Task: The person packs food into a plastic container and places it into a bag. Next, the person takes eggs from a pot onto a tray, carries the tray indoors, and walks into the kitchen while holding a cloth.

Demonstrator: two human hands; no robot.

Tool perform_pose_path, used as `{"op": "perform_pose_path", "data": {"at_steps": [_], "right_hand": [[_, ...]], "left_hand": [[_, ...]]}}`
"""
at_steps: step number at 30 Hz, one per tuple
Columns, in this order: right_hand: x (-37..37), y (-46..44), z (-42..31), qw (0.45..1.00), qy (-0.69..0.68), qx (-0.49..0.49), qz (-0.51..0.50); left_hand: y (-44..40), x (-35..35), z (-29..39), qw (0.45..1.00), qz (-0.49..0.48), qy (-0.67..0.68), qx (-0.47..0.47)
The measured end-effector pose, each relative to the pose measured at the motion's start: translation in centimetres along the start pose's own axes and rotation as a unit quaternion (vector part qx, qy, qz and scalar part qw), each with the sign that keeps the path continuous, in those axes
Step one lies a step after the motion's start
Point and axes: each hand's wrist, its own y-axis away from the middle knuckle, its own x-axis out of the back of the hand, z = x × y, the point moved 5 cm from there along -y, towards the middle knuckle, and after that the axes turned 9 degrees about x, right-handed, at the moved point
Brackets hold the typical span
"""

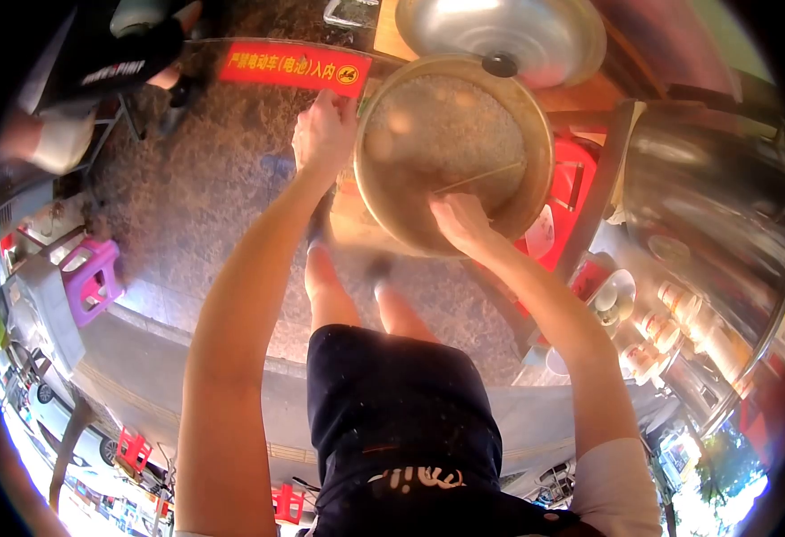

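A large round metal pot (366, 192) holds a cloudy, bubbling brownish liquid with a few pale rounded things near its far side. My right hand (460, 222) is closed at the near rim of the pot. From its fingers a thin chopstick-like stick (491, 175) reaches over the liquid towards the right. My left hand (325, 132) is just left of the pot, below the red sign, with its fingers curled together. What it holds, if anything, is hidden.
A big shiny metal lid (464, 31) with a black knob lies beyond the pot. On the right are a red plastic stool (571, 179), a tall steel container (706, 197) and several stacked cups (679, 300). A red sign (294, 67) and a purple stool (90, 279) are on the left.
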Motion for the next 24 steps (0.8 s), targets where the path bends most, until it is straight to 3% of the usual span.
{"op": "perform_pose_path", "data": {"at_steps": [4, 7, 11, 24], "right_hand": [[2.0, -1.5, -0.7, 0.996, -0.014, -0.044, 0.07], [-0.5, -0.4, -0.4, 1.0, 0.009, 0.027, -0.006], [1.8, -0.7, -0.4, 0.998, 0.011, -0.015, 0.06], [3.0, -1.4, 1.2, 0.998, 0.027, -0.002, 0.048]], "left_hand": [[0.2, 0.1, 0.1, 0.999, 0.03, 0.009, -0.01], [0.2, 0.2, 0.2, 0.999, 0.029, 0.007, -0.012], [0.0, 0.1, 0.1, 1.0, 0.027, 0.005, -0.009], [0.3, 0.3, 0.5, 0.999, 0.026, 0.017, -0.024]]}}
